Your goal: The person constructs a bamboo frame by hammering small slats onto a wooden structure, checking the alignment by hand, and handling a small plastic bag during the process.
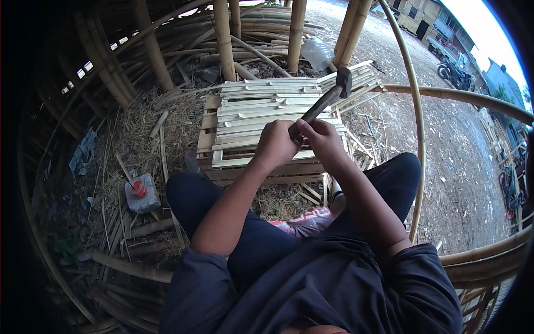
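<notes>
Your main risk is the hammer [324,103]: its heavy head stands up and away at the middle top of the frame while your hold is low on the handle, so a loosened grip could let it tip onto the pale slats [247,125] below. A hard or off-centre blow could also split those thin strips, since several have curled, lifted edges. Your 2 knees flank the slatted work closely, so a stray swing might reach your leg.

Both hands meet just above the centre of the frame. Your left hand [280,143] is closed, its fingers curled against the handle's lower end. Your right hand [324,143] is also closed there, thumb along the wood. You cannot tell whether either palm hides anything else.
</notes>
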`<state>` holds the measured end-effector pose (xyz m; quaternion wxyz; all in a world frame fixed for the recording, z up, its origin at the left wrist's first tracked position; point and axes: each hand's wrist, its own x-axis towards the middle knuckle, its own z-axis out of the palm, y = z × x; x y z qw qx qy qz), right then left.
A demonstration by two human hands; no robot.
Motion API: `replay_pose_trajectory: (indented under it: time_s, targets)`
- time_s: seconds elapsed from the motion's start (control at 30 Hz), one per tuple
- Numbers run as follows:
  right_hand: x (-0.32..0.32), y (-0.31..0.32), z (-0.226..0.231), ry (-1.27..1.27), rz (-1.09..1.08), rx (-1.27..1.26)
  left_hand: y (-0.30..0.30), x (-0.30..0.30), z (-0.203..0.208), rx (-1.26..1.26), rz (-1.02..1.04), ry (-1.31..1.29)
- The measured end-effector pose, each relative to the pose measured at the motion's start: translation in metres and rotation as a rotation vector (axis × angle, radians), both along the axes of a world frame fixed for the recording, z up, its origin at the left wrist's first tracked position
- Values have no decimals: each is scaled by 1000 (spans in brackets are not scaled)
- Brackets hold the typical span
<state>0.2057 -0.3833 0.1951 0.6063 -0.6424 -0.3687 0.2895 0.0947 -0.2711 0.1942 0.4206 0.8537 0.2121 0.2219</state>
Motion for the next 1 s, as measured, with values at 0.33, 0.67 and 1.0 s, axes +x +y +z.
replay_pose_trajectory:
  time_s: [0.33, 0.67, 1.0]
  targets:
    - [-11, -31, -18, -156, -158, 189, -33, -20, 14, 243, -26, -111]
    - [39, -54, 51, -273, -17, 434, -46, 1, 19, 13, 89, -150]
    - [129, -128, 142, -83, 351, 609, -31, 47, -19, -158, -3, 62]
